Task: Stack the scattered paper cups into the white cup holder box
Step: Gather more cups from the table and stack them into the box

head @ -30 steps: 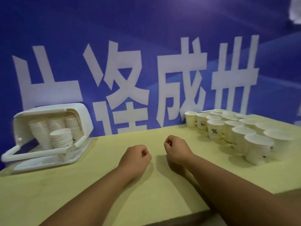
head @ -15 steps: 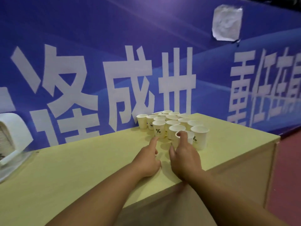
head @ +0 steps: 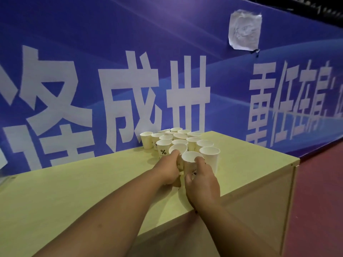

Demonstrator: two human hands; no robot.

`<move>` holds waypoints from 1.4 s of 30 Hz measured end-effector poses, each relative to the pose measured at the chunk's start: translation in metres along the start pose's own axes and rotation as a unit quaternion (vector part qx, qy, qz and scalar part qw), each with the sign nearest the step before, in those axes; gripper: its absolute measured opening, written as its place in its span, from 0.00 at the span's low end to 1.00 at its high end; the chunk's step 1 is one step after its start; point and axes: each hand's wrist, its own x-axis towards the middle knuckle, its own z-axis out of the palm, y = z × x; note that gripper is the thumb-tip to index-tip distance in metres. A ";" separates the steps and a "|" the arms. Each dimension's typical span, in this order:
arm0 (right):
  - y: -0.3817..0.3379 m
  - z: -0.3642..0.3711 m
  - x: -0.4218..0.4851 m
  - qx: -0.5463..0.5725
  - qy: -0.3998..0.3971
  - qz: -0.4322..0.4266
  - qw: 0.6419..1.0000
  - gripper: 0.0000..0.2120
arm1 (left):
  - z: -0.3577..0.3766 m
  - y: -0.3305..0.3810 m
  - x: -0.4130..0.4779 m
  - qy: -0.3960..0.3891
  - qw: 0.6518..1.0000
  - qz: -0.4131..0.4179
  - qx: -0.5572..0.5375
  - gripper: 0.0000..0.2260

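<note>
Several white paper cups (head: 182, 140) stand upright in a tight cluster at the far right of the yellow-green table (head: 78, 184), against the blue banner. My left hand (head: 168, 169) grips one front cup (head: 179, 148), thumb at its rim, and the cup tilts slightly. My right hand (head: 201, 179) wraps around the nearest cup (head: 191, 158), thumb over its rim. A cup with a black percent mark (head: 163, 149) stands just left of my left hand. The white cup holder box is out of view.
The table's right end (head: 295, 162) drops off to a red floor (head: 319, 201) close to the cups. The blue banner wall (head: 130, 71) rises directly behind the cluster. A crumpled white paper (head: 244, 29) is stuck on the banner.
My view has swung right, so the holder box left the frame. Both hands reached forward from closed fists near me and closed on two front cups.
</note>
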 end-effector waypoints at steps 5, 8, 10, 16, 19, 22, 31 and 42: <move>-0.002 0.001 -0.002 -0.037 0.001 -0.002 0.999 0.11 | -0.006 -0.019 -0.010 0.122 0.988 -0.029 0.093 0.05; -0.008 0.000 -0.003 -0.032 -0.041 -0.022 0.998 0.11 | -0.020 -0.039 -0.026 0.162 0.981 -0.046 0.092 0.06; -0.016 0.000 -0.001 -0.010 -0.071 -0.033 0.997 0.11 | -0.031 -0.053 -0.039 0.175 0.979 -0.056 0.090 0.09; -0.065 0.025 -0.012 0.069 -0.112 -0.052 0.990 0.14 | -0.064 -0.096 -0.087 0.223 0.969 -0.075 0.077 0.18; -0.099 0.045 -0.024 0.108 -0.130 -0.057 0.984 0.12 | -0.084 -0.123 -0.111 0.243 0.963 -0.093 0.071 0.18; -0.128 0.063 -0.035 0.136 -0.154 -0.054 0.977 0.11 | -0.102 -0.149 -0.134 0.260 0.958 -0.105 0.063 0.16; -0.229 0.157 -0.074 0.207 -0.197 -0.054 0.957 0.13 | -0.164 -0.258 -0.200 0.334 0.921 -0.199 -0.023 0.24; -0.343 0.260 -0.083 0.368 -0.269 -0.036 0.889 0.36 | -0.243 -0.360 -0.236 0.499 0.841 -0.180 -0.110 0.33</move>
